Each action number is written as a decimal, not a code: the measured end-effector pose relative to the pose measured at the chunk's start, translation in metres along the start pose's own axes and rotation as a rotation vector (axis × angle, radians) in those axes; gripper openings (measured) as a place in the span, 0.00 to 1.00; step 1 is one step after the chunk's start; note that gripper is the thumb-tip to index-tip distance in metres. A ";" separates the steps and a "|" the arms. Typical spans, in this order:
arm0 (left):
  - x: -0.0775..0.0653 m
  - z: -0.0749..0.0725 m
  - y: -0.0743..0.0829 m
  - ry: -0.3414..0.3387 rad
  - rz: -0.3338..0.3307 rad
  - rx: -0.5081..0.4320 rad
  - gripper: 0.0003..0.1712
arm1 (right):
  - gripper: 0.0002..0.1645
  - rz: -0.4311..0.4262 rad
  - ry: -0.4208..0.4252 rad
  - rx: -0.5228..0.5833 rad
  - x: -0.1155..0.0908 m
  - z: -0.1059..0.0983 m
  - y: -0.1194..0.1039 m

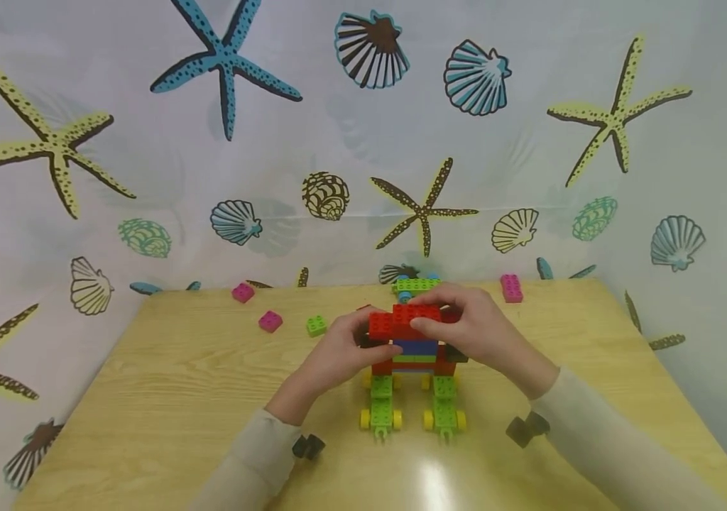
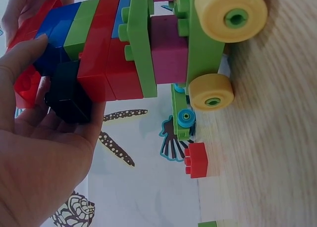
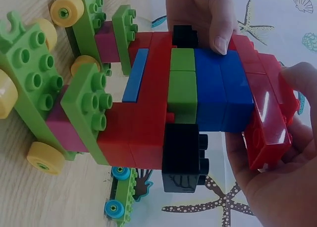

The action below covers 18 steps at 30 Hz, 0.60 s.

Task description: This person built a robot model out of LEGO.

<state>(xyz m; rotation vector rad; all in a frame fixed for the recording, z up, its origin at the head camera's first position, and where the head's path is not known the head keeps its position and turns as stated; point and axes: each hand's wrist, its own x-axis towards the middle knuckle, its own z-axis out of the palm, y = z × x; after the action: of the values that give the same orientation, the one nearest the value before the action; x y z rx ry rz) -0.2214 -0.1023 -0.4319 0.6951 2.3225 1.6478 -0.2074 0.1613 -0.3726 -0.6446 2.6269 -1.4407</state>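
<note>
A toy built of stacked bricks stands on two green wheeled bases (image 1: pixel 380 411) with yellow wheels. Its middle has blue bricks (image 3: pixel 220 91), green bricks (image 3: pixel 182 93) and red layers, with a black brick (image 3: pixel 181 158) jutting out on each side. Red bricks (image 1: pixel 416 316) form the top. My left hand (image 1: pixel 341 351) holds the model's upper left side, its thumb on the blue and its fingers behind. My right hand (image 1: pixel 488 330) grips the red top from the right, thumb in front and fingers behind. The far side is hidden.
Behind the model is a low green wheeled base (image 1: pixel 417 285) with blue wheels. Pink bricks (image 1: pixel 270 321) lie at the back left and a longer pink brick (image 1: pixel 512 288) at the back right. A green brick (image 1: pixel 316 326) and a red brick (image 2: pixel 197 160) sit left of the model.
</note>
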 end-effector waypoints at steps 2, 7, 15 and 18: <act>0.000 -0.001 0.000 -0.001 -0.002 -0.001 0.25 | 0.22 0.006 -0.004 0.013 0.002 0.000 0.001; -0.001 -0.003 0.001 0.000 -0.003 0.001 0.24 | 0.24 0.022 -0.016 0.073 0.003 0.000 0.003; 0.001 -0.001 0.001 -0.017 -0.008 -0.003 0.25 | 0.23 0.076 0.038 0.205 -0.007 -0.002 0.014; 0.002 0.000 0.000 -0.017 -0.011 -0.011 0.26 | 0.22 0.054 0.056 0.214 -0.008 0.001 0.018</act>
<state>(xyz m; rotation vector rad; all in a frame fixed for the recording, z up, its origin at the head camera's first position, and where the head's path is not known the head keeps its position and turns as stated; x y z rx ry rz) -0.2230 -0.1014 -0.4317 0.6898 2.2998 1.6425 -0.2058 0.1720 -0.3886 -0.5136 2.4600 -1.7152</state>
